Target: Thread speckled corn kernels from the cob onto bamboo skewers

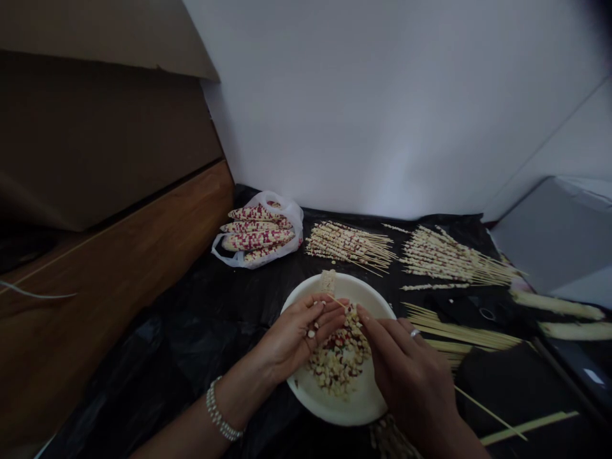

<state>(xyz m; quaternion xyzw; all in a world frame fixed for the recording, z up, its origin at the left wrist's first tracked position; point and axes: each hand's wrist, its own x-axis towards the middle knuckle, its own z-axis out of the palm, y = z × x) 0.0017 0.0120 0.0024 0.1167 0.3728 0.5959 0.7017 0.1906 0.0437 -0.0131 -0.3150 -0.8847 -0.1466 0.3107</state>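
Over a white bowl (296, 389) of loose cream and dark red corn kernels (335, 370), my left hand (301, 331) is turned palm up. Several kernels lie in its cupped palm, and its thumb bends in toward the fingers. My right hand (411, 363), with a ring on one finger, grips a thin bamboo skewer (488, 410). The skewer passes under that hand, and its tip reaches over the fingers of my left hand. Whether a kernel sits on the tip is too small to tell. A cob piece (327, 280) rests at the bowl's far rim.
Speckled corn cobs (258, 240) lie in a white plastic bag (291, 217). Two piles of kernel-threaded skewers (351, 245) (440, 258) lie near the wall. Bare skewers (459, 325) and stripped cobs (559, 305) are at right, on black plastic sheeting (191, 344).
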